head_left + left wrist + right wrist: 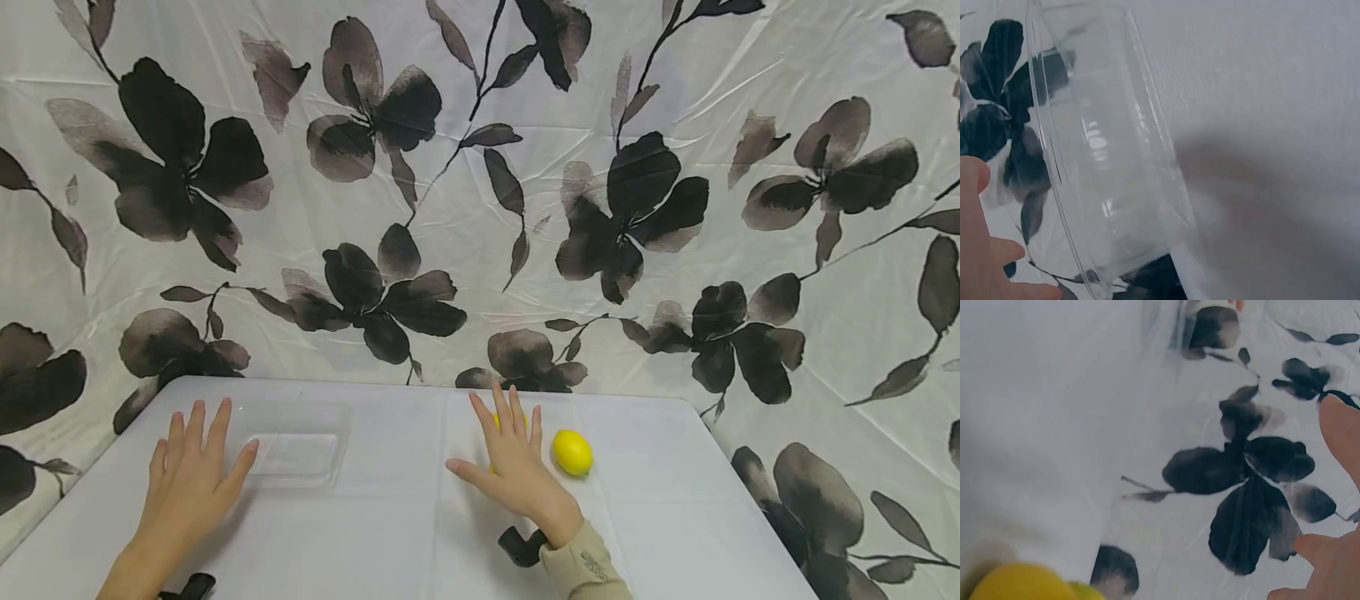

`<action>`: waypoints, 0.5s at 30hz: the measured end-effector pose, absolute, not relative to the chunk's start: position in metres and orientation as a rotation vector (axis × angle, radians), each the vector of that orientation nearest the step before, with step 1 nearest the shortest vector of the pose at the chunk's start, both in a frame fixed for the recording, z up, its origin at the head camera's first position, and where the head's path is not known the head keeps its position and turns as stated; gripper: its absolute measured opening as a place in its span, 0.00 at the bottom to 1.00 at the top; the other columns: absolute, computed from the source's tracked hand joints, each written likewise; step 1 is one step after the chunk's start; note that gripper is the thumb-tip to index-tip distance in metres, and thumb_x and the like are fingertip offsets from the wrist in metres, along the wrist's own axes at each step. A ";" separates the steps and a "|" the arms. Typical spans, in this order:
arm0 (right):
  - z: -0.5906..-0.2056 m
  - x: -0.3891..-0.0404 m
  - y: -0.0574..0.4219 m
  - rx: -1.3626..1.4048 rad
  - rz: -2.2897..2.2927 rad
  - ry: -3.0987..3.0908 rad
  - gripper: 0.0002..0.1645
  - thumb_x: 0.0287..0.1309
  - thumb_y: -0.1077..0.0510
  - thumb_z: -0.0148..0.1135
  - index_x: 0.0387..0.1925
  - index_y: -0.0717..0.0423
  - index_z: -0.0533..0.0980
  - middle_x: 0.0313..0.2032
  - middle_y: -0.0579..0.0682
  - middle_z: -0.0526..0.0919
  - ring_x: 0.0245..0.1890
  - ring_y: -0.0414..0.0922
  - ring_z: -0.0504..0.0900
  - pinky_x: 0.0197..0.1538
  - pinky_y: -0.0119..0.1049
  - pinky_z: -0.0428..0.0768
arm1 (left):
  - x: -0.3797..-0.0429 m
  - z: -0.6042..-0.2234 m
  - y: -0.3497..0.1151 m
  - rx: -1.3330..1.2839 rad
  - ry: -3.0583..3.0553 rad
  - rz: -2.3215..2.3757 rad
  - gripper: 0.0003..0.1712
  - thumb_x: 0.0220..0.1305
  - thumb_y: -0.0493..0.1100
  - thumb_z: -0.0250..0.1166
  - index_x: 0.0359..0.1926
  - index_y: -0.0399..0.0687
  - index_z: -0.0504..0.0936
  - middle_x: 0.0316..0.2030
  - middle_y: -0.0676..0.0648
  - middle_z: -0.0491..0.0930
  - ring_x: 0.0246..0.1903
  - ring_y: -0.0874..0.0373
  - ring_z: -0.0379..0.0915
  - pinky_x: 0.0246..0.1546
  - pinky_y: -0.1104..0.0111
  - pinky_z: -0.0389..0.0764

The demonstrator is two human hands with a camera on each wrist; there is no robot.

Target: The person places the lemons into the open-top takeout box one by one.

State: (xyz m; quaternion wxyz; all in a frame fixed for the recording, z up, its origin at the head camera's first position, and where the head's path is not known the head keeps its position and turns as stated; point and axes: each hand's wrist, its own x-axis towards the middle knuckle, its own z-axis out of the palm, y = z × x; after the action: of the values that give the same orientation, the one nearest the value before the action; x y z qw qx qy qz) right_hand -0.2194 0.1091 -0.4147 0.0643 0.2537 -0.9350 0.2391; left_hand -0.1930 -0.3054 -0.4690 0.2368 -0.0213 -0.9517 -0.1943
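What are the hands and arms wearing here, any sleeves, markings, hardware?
Both bare hands, left hand and right hand, show no gloves. Right arm: beige fabric sleeve with small dark markings, too small to read; a black, rounded, angular device beside the wrist. Left: no sleeve in view; a similar black piece, cut off by the frame.

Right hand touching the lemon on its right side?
Apart. The head view shows a strip of white tabletop between the right hand and that lemon.
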 end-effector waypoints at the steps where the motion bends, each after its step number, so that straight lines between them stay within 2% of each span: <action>1: -0.414 -0.220 0.105 0.784 0.746 -2.811 0.54 0.63 0.28 0.51 0.80 0.46 0.43 0.78 0.50 0.26 0.76 0.53 0.23 0.69 0.66 0.22 | -0.193 -0.469 -0.308 -0.043 -2.600 -0.545 0.44 0.75 0.57 0.50 0.77 0.36 0.44 0.71 0.20 0.41 0.72 0.25 0.24 0.65 0.29 0.30; 5: -0.412 -0.223 0.089 0.823 0.851 -2.798 0.53 0.64 0.28 0.51 0.79 0.44 0.42 0.78 0.49 0.26 0.76 0.50 0.22 0.69 0.65 0.23 | -0.195 -0.470 -0.318 0.023 -2.574 -0.644 0.43 0.75 0.54 0.49 0.76 0.31 0.43 0.71 0.19 0.40 0.70 0.20 0.32 0.57 0.23 0.44; 10: -0.415 -0.229 0.065 0.865 1.139 -2.791 0.52 0.66 0.32 0.51 0.79 0.45 0.42 0.78 0.49 0.29 0.77 0.50 0.27 0.72 0.61 0.24 | -0.198 -0.472 -0.330 0.119 -2.587 -0.976 0.42 0.78 0.51 0.41 0.75 0.28 0.34 0.71 0.19 0.34 0.70 0.21 0.31 0.61 0.26 0.41; 13: -0.424 -0.234 0.046 0.893 1.403 -2.757 0.51 0.68 0.36 0.52 0.79 0.47 0.40 0.79 0.51 0.32 0.77 0.51 0.31 0.74 0.60 0.30 | -0.200 -0.473 -0.337 0.177 -2.584 -1.239 0.41 0.79 0.52 0.36 0.74 0.28 0.29 0.71 0.19 0.33 0.69 0.20 0.33 0.64 0.30 0.41; 15: -0.431 -0.235 0.033 0.882 1.613 -2.729 0.51 0.69 0.37 0.52 0.79 0.46 0.38 0.79 0.52 0.33 0.77 0.52 0.33 0.75 0.59 0.35 | -0.202 -0.476 -0.341 0.241 -2.554 -1.410 0.41 0.79 0.54 0.33 0.75 0.30 0.27 0.72 0.21 0.32 0.69 0.21 0.36 0.65 0.31 0.45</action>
State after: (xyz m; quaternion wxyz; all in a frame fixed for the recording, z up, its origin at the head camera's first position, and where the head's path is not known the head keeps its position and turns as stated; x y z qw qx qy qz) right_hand -0.2353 0.0327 -0.4306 -0.0746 0.2673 -0.8270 0.4889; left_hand -0.2020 -0.3406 -0.4757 0.1072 0.0818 -0.8675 -0.4788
